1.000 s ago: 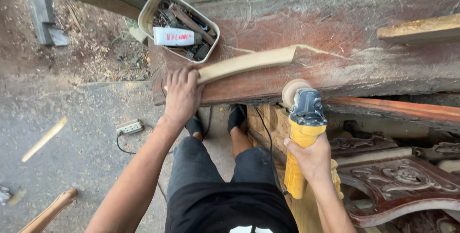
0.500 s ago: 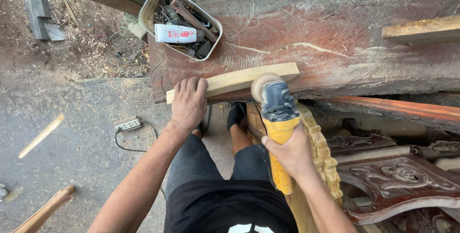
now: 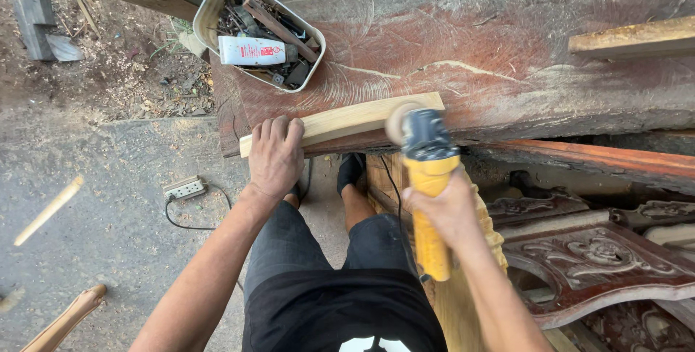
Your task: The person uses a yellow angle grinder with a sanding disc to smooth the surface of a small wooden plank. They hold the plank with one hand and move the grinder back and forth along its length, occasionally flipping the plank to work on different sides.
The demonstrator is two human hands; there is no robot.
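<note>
A pale wooden strip (image 3: 347, 120) lies along the near edge of a reddish slab workbench (image 3: 507, 62). My left hand (image 3: 275, 157) presses down on the strip's left end. My right hand (image 3: 449, 211) grips the yellow body of an angle grinder (image 3: 428, 178). The grinder's sanding disc (image 3: 398, 122) touches the strip near its right end and looks blurred.
A metal tray (image 3: 210, 6) of tools and a white tube sits at the slab's far left corner. A plank (image 3: 633, 39) lies at the far right. Carved dark wooden pieces (image 3: 601, 258) are stacked at right. A power strip (image 3: 184, 189) and scrap sticks lie on the concrete.
The grinder moved left from the slab's edge onto the strip, which now lies flatter under my left hand. My left hand stayed pressed on its left end.
</note>
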